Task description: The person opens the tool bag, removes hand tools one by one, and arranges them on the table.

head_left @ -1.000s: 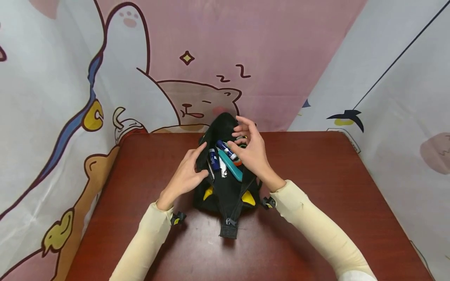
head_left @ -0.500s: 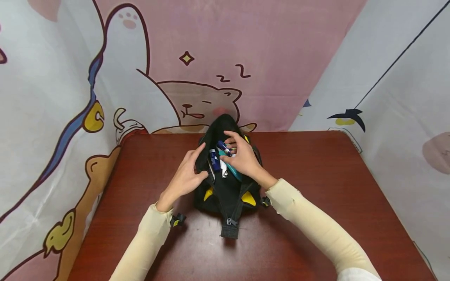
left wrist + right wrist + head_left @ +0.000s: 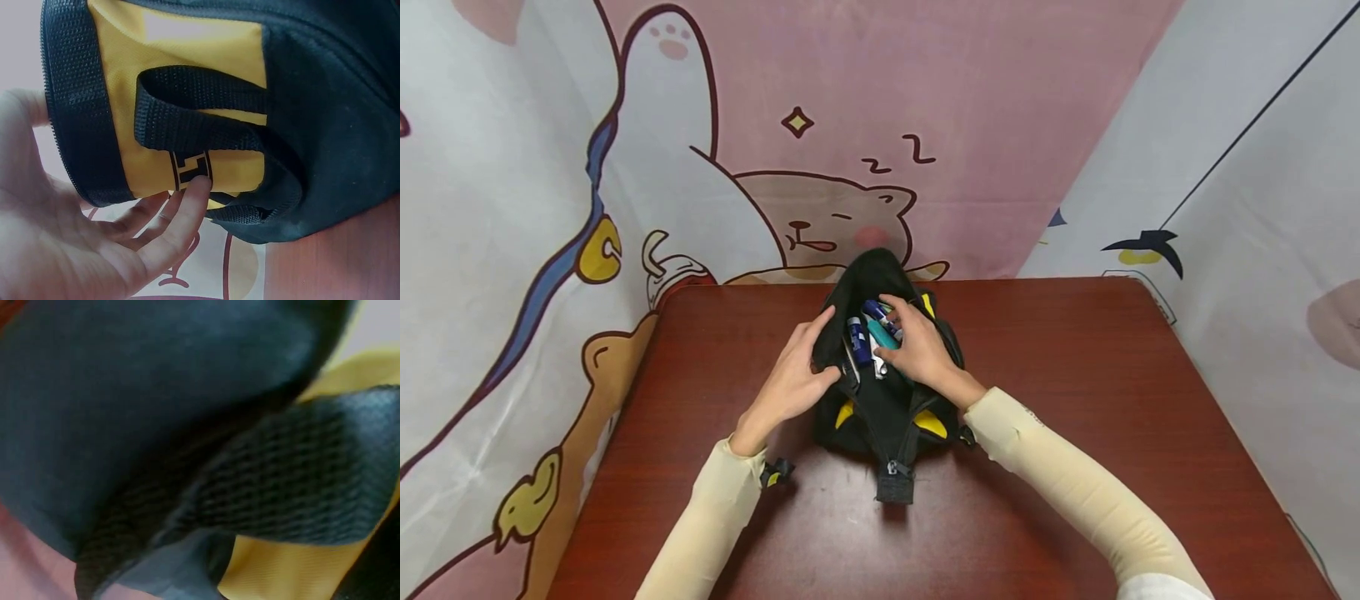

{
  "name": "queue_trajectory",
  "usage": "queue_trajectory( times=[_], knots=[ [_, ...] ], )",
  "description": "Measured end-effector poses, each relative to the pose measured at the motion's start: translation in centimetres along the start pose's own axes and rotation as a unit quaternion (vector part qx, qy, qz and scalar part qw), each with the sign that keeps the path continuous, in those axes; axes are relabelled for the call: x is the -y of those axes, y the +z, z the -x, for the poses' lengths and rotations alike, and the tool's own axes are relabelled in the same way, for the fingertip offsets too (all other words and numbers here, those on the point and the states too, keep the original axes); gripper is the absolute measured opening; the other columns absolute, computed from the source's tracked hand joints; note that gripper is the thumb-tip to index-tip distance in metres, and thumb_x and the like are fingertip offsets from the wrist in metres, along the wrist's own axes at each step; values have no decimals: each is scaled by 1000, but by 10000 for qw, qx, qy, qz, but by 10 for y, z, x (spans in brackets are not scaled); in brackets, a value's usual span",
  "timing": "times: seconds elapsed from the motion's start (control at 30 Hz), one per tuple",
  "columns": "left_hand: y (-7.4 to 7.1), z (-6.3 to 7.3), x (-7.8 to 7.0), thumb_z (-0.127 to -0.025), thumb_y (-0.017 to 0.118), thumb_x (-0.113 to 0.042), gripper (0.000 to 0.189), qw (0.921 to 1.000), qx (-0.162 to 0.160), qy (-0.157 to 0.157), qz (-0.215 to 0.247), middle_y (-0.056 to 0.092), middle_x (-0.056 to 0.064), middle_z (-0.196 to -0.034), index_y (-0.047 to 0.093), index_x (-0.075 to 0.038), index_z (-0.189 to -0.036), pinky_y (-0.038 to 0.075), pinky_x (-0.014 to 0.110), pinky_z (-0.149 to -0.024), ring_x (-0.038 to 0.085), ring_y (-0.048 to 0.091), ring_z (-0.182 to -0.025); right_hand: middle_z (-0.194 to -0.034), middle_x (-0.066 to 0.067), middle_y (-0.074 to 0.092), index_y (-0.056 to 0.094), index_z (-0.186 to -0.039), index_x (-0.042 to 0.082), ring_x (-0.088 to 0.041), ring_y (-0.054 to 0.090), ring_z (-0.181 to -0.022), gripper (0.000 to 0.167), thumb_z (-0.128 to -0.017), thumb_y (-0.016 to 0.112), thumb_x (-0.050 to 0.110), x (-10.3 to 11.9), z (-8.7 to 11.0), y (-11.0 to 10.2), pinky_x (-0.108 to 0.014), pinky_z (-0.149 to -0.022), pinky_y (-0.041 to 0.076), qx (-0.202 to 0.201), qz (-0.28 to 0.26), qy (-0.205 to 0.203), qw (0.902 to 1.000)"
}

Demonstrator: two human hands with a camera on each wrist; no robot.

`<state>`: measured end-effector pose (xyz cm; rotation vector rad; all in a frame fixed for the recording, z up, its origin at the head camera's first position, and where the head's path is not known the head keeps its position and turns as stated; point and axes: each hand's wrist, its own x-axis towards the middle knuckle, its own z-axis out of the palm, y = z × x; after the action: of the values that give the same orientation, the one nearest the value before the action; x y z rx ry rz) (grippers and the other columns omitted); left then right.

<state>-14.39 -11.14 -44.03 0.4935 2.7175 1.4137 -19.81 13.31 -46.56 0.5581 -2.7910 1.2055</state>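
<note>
A black and yellow bag (image 3: 891, 433) lies unzipped on the table. My left hand (image 3: 790, 375) holds its left rim; in the left wrist view, the fingertips (image 3: 199, 184) lie on the yellow side panel (image 3: 234, 50) and the thumb passes behind the zipper edge. My right hand (image 3: 919, 343) reaches into the opening, thumb and fingers apart over a teal handle-like thing (image 3: 882, 333). One dark blue tube (image 3: 858, 340) lies to the left, and another blue tube (image 3: 874, 309) is partly behind the right fingers. A small silver-and-white piece (image 3: 878, 367) sits below the thumb.
The bag stands on a reddish-brown table (image 3: 1075, 400), near its back edge. Behind rises a cartoon-printed cloth (image 3: 1000, 125). A black strap (image 3: 294, 469) and dark fabric fill the right wrist view. A zipper end tab (image 3: 895, 483) points toward me.
My right hand has come down and left from above the bag's right rim into the opening, covering part of the teal thing. The left hand stays at the left rim.
</note>
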Motion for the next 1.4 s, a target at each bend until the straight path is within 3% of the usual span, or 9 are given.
queue_trajectory(
  times=[0.47, 0.8, 1.13, 1.4],
  knots=[
    [-3, 1, 3, -95, 70, -6, 91, 10000, -34, 53, -66, 47, 21, -158, 31, -18, -177, 47, 41, -80, 24, 52, -85, -140, -27, 66, 45, -166, 7, -42, 69, -122, 91, -88, 91, 3, -12, 2, 12, -58, -103, 57, 159, -57, 248, 9995],
    [-2, 2, 3, -94, 70, -6, 91, 10000, -12, 17, -28, 48, 21, -159, 31, -18, -177, 46, 44, -83, 31, 55, -95, -138, -23, 68, 43, -167, 8, -40, 68, -125, 94, -86, 92, 2, -18, 3, 19, -56, -106, 55, 176, 12, 387, 9991],
    [0, 1, 5, -94, 69, -7, 92, 10000, 34, -31, 39, 47, 22, -160, 32, -18, -176, 49, 60, -106, 39, 54, -124, -139, -25, 68, 43, -167, 6, -42, 67, -124, 94, -86, 90, -2, -23, 3, 22, -57, -106, 54, 215, 62, 427, 9988],
    [1, 1, 6, -94, 69, -6, 91, 10000, 30, 20, 14, 47, 22, -160, 32, -17, -176, 48, 58, -103, 39, 54, -123, -142, -24, 67, 39, -168, 5, -42, 67, -121, 96, -86, 89, -4, -27, 2, 26, -56, -104, 54, 468, 74, 607, 9970]
  ],
)
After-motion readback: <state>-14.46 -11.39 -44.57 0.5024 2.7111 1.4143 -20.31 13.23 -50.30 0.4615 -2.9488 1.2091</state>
